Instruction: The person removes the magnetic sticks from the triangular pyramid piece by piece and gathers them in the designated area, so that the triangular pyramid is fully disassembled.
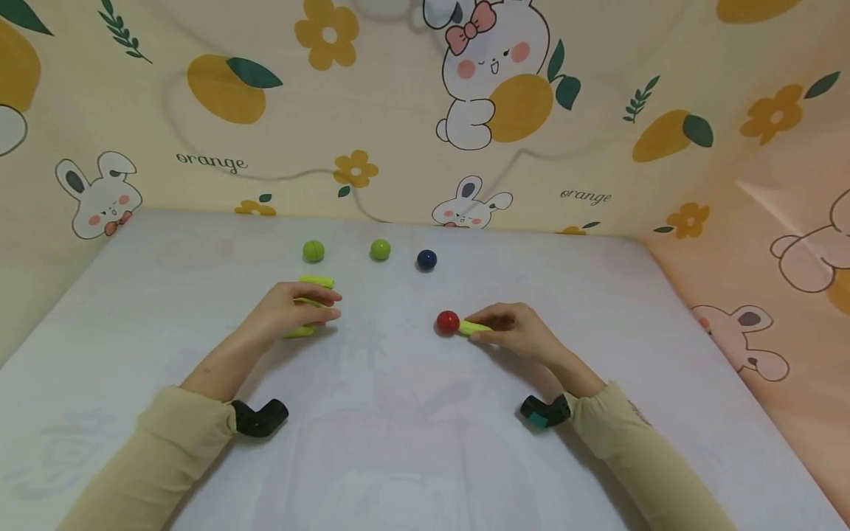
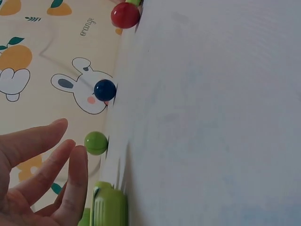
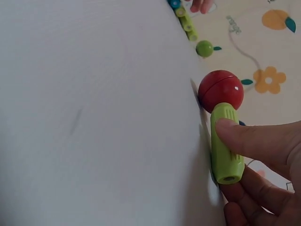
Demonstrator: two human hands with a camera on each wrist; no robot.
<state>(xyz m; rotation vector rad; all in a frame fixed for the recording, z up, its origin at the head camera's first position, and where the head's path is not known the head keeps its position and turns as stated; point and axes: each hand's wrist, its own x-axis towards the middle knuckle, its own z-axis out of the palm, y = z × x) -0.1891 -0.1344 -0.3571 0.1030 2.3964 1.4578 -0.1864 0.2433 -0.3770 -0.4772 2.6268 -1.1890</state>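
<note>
My right hand (image 1: pixel 521 332) pinches a ribbed light-green stick (image 3: pixel 225 146) between thumb and fingers, low over the white table. A shiny red ball (image 1: pixel 448 322) sits against the stick's far end; in the right wrist view the ball (image 3: pixel 221 91) shows a seam. On the other side, my left hand (image 1: pixel 292 313) hovers over several green sticks (image 1: pixel 316 281), partly hiding them. Its fingers are loosely extended and hold nothing. In the left wrist view, a green stick (image 2: pixel 110 206) lies close beside those fingers (image 2: pixel 75 183).
Toward the back of the white table (image 1: pixel 398 442) lie two green balls (image 1: pixel 313 251) and a dark blue ball (image 1: pixel 427 259). Behind them rises a patterned cloth (image 1: pixel 398 110) with rabbits and oranges. A black wrist device (image 1: pixel 260 418) is on each forearm.
</note>
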